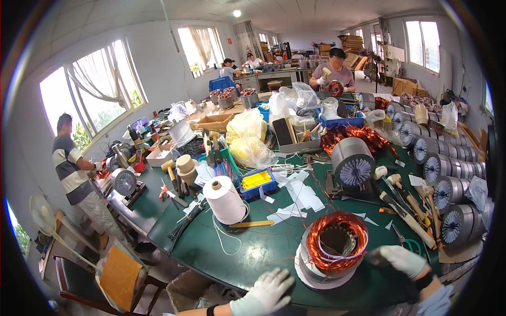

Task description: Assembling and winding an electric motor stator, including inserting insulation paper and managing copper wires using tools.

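Note:
In front of me a motor stator (312, 267) stands upright on the green table, a ring of copper wire winding (320, 252) bulging from its top, with white cord looped round the bore. My left hand (268, 291), in a white glove, is over the table's near edge, left of the stator, fingers stretched out and holding nothing. On the other side, my right hand (401, 260), also gloved, hovers just right of the stator, apart from it. Its fingers point left, their tips dim and smeared, with nothing visible in them. Green-handled scissors (408, 241) lie just beyond it.
A cone of white thread (225, 200), a blue box of yellow strips (256, 183) and white paper pieces (301, 192) lie beyond. Mallets (403, 192) and several bare stators (454, 197) line the right. A person (335, 71) works across the table; another (74, 163) stands left.

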